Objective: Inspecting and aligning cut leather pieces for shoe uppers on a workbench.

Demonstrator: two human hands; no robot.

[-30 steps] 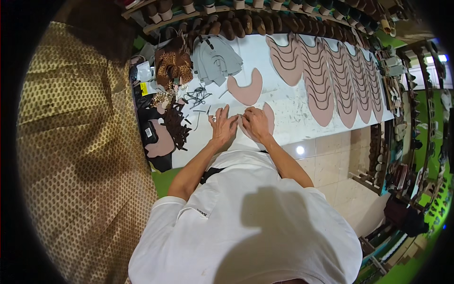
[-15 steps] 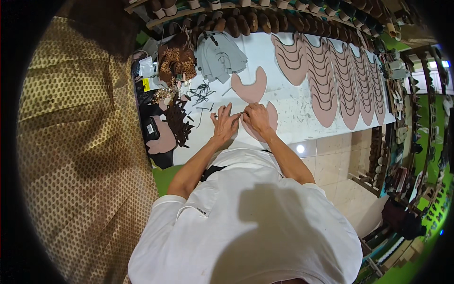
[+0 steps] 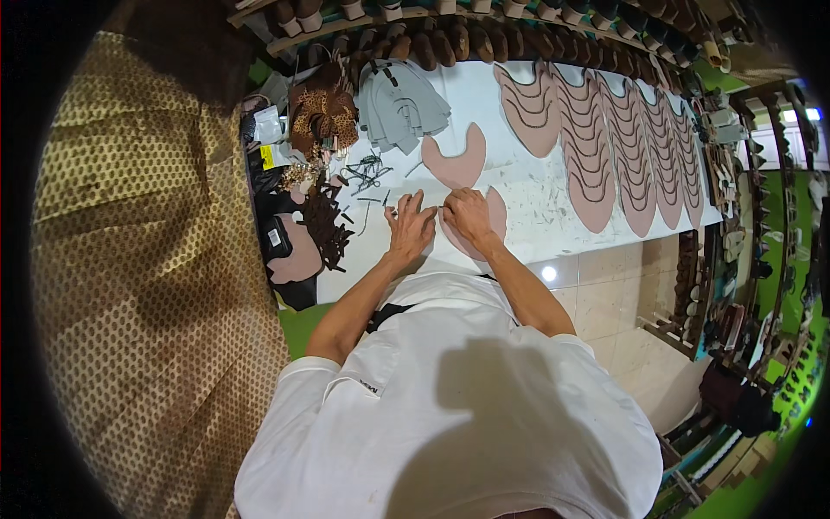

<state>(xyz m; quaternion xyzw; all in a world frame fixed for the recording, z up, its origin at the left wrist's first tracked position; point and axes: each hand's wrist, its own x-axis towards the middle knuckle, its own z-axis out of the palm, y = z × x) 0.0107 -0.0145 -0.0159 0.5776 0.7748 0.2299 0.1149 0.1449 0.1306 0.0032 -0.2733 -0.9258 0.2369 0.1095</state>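
Note:
A pink U-shaped leather piece (image 3: 496,214) lies at the near edge of the white table, partly beneath my right hand (image 3: 468,214). The fingers of that hand are curled and pressed together at the piece's left side, where its edge is hidden. Close by on the left, my left hand (image 3: 411,227) hovers over the table with its fingers bent and spread apart, and I make out nothing in it. Just beyond my hands lies another pink U-shaped piece (image 3: 458,164), its curved opening facing away from me.
Overlapping rows of dark-edged pink pieces (image 3: 592,195) cover the table's right side. Grey pieces (image 3: 402,104), leopard-print pieces (image 3: 324,112), dark brown strips (image 3: 324,223) and small dark clips (image 3: 370,170) lie on the left. Shoe racks (image 3: 450,43) line the back. Gold patterned material (image 3: 164,259) hangs at left.
My left hand has drawn slightly left, widening the small gap to my right hand. The right hand and the pink pieces have barely moved.

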